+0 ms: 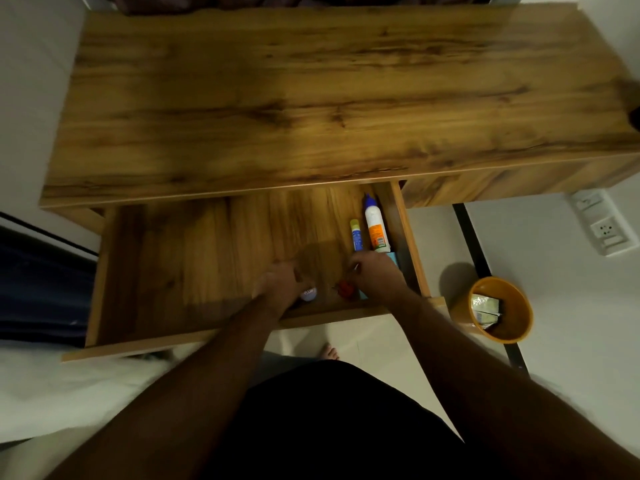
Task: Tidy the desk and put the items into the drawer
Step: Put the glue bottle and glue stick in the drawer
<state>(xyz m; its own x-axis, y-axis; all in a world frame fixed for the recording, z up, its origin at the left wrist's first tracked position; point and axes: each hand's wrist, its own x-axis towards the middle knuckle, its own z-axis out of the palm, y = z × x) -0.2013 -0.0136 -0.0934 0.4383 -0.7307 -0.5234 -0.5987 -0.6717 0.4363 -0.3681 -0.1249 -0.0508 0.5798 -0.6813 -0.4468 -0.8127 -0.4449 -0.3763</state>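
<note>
while both hands sit low inside the open drawer (194,271), going left to right: dark blue fabric at far left edge, then the drawer's bare left half. left hand (278,284) near the front wall, fingers curled over a small pale round thing (308,294) that pokes out just under it; looks like a loose grip on it, though blur makes that uncertain. next right, a small red item (346,289) on the drawer floor, between the two hands, just below-left of the right hand (375,275). right hand fingers curled, pinching something thin and pale at the tips (355,268); cannot tell what it is. above that hand, a glue stick (356,234) and a white glue bottle (375,225) lie side by side, long axes running front to back, caps pointing away from the person, bottle near the right drawer wall. a teal thing (393,258) half hidden under the right hand. desk top (311,98) shows no items. orange bin (500,308) on floor at right. red item is nearer the right hand, so that hand is my guess for any nudge. task looks near done; closing the drawer remains.
</note>
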